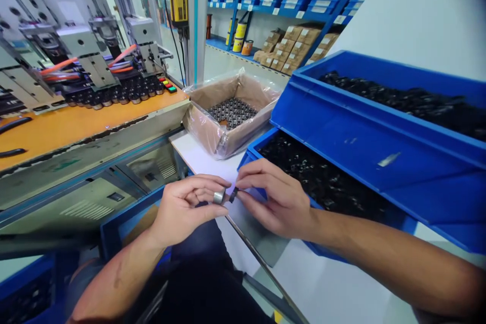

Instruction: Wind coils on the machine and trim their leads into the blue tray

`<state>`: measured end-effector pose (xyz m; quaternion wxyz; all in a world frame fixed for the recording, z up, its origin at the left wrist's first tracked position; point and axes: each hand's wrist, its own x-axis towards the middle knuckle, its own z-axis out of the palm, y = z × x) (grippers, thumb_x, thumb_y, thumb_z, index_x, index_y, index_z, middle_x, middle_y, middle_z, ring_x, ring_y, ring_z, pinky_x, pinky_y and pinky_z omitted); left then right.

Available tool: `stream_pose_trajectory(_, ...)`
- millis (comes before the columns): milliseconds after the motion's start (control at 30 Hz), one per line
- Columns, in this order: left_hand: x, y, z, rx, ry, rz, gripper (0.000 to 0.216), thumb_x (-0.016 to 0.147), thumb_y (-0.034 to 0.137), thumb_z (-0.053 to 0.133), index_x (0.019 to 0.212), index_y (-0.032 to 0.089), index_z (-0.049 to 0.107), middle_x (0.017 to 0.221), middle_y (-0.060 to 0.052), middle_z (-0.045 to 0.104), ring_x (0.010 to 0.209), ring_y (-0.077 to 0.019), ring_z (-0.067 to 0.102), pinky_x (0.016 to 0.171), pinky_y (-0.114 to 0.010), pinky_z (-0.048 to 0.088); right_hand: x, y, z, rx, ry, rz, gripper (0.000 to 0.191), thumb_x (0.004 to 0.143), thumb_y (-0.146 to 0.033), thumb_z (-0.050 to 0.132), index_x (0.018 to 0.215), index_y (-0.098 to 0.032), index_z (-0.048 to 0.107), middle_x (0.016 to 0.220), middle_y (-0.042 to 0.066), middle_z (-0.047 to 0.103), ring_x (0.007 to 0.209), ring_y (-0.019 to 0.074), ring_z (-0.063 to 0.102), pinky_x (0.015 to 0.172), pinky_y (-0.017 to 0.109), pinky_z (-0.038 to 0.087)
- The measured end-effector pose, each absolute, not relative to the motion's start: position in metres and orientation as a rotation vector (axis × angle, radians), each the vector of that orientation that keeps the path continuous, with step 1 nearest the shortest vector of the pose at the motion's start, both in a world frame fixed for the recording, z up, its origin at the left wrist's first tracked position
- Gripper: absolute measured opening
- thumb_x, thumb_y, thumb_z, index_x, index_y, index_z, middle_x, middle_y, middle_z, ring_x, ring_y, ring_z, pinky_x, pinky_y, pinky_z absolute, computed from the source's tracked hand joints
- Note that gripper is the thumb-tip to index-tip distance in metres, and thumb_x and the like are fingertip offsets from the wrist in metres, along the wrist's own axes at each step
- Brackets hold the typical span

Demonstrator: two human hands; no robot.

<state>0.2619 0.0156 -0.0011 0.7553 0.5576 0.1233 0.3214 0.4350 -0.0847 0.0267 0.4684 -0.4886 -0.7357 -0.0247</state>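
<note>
1. Left hand (pixel 186 207), centre of frame: pinching a ridged silver cylinder (pixel 219 197).
2. Right hand (pixel 278 198), just right of it: fingertips narrowed on a small black part (pixel 234 194); contact with cylinder unclear.
3. Step in hand looks like pairing the pieces; next move probably calls for careful alignment, both pinches steady.

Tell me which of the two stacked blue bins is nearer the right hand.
The lower blue bin: the right hand, pinching a small black piece, overlaps its near side in view, while the upper bin, stacked over it, sits farther off.
</note>
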Motion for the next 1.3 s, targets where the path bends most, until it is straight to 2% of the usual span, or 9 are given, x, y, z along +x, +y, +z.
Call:
stream_pose_trajectory(167,0.267,0.008,-0.001,1.186,0.318,0.650,0.043,0.054,0.002,0.088,0.092,0.019,0.076,0.090,-0.004,0.079,0.073,-0.0159,0.075,0.071,-0.022,0.064,0.436,-0.087,0.024,-1.188,-1.839,0.000,0.014,0.089,-0.008,0.060,0.102,-0.014,0.060,0.093,0.008,0.059,0.088,0.0144,0.060,0.073,0.027,0.056)
stream_pose_trajectory(300,0.268,0.007,-0.003,1.178,0.302,0.646,0.042,0.057,0.001,0.087,0.093,0.018,0.075,0.082,-0.002,0.078,0.073,-0.0145,0.075,0.072,-0.020,0.064,0.436,-0.088,0.021,-1.173,-1.851,0.000,0.015,0.089,-0.007,0.059,0.103,-0.013,0.061,0.093,0.009,0.059,0.089,0.0146,0.061,0.075,0.028,0.056)
stream_pose_trajectory(500,0.269,0.010,-0.006,1.153,0.296,0.687,0.042,0.058,0.000,0.086,0.095,0.015,0.074,0.086,-0.003,0.079,0.077,-0.0141,0.076,0.075,-0.018,0.062,0.436,-0.087,0.017,-1.149,-1.917,-0.061,0.028,0.087,-0.009,0.062,0.115,-0.011,0.057,0.103,0.014,0.061,0.094,0.0180,0.062,0.074,0.031,0.058)
stream_pose_trajectory(700,0.267,0.010,-0.005,1.111,0.267,0.679,0.044,0.059,-0.002,0.084,0.097,0.018,0.075,0.088,-0.001,0.079,0.078,-0.0109,0.075,0.076,-0.015,0.060,0.437,-0.084,0.016,-1.150,-1.951,-0.198,0.023,0.090,-0.015,0.065,0.112,-0.008,0.059,0.099,0.015,0.063,0.093,0.0197,0.063,0.074,0.033,0.059)
stream_pose_trajectory(833,0.267,0.009,-0.006,1.103,0.310,0.664,0.044,0.058,-0.001,0.086,0.095,0.019,0.075,0.085,0.000,0.079,0.075,-0.0094,0.074,0.074,-0.014,0.059,0.437,-0.085,0.016,-1.135,-1.980,-0.206,0.024,0.089,-0.010,0.063,0.113,-0.009,0.058,0.101,0.015,0.064,0.096,0.0192,0.064,0.075,0.032,0.060)
stream_pose_trajectory(1067,0.268,0.008,-0.007,1.126,0.369,0.659,0.041,0.055,0.007,0.089,0.093,0.015,0.075,0.085,-0.004,0.079,0.074,-0.0137,0.074,0.073,-0.020,0.062,0.437,-0.086,0.016,-1.140,-2.004,-0.269,0.023,0.090,-0.009,0.063,0.113,-0.010,0.060,0.100,0.013,0.065,0.095,0.0180,0.064,0.077,0.032,0.060)
stream_pose_trajectory(1200,0.267,0.010,-0.007,1.108,0.348,0.658,0.042,0.054,0.005,0.089,0.092,0.015,0.076,0.085,-0.005,0.079,0.075,-0.0160,0.075,0.073,-0.023,0.063,0.436,-0.088,0.016,-1.229,-1.989,-0.287,0.018,0.093,-0.010,0.059,0.111,-0.013,0.062,0.097,0.010,0.067,0.096,0.0163,0.066,0.081,0.029,0.061)
stream_pose_trajectory(1300,0.268,0.010,-0.007,1.078,0.334,0.643,0.041,0.055,0.002,0.088,0.092,0.016,0.076,0.082,-0.004,0.079,0.074,-0.0151,0.075,0.072,-0.021,0.062,0.436,-0.087,0.018,-1.232,-2.025,-0.360,0.016,0.095,-0.012,0.056,0.109,-0.012,0.064,0.091,0.008,0.066,0.090,0.0148,0.065,0.076,0.025,0.060)
